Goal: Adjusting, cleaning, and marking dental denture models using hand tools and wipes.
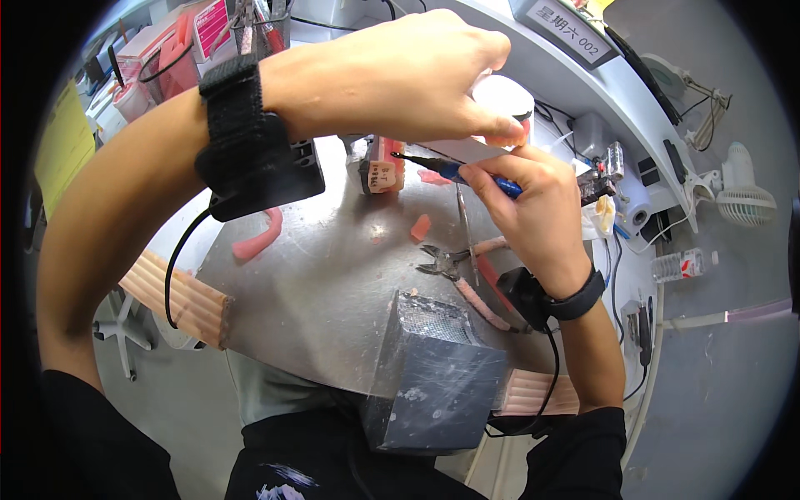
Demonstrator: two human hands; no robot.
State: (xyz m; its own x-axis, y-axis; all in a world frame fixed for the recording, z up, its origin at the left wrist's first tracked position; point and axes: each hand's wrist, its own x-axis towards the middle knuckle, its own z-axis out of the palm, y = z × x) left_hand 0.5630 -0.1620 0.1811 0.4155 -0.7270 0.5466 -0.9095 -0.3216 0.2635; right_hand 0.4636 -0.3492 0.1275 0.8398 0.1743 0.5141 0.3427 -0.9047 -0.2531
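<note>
My left hand (433, 79) reaches across the top of the bench, its fingers closed round a white, rounded piece (507, 96) with a pink-orange edge, which looks like a dental cast. Between the thumb and fingers of my right hand (537, 204) is a pen-like wax knife (450, 170) with a blue handle and dark tip. That tip points left, at or just in front of a second dental cast (379, 171) carrying pink wax and a handwritten label; contact is unclear. Pink-handled cutting pliers (447, 262) and a slim metal tool (463, 218) lie below my right hand.
Pink wax pieces (260, 237) lie on the metal bench top (308, 292). A grey box with a mesh top (442, 383) stands at the near edge, between ridged armrests (179, 300). Tools in a holder (260, 29) are far left; a bottle (683, 265) and fan (744, 187) are right.
</note>
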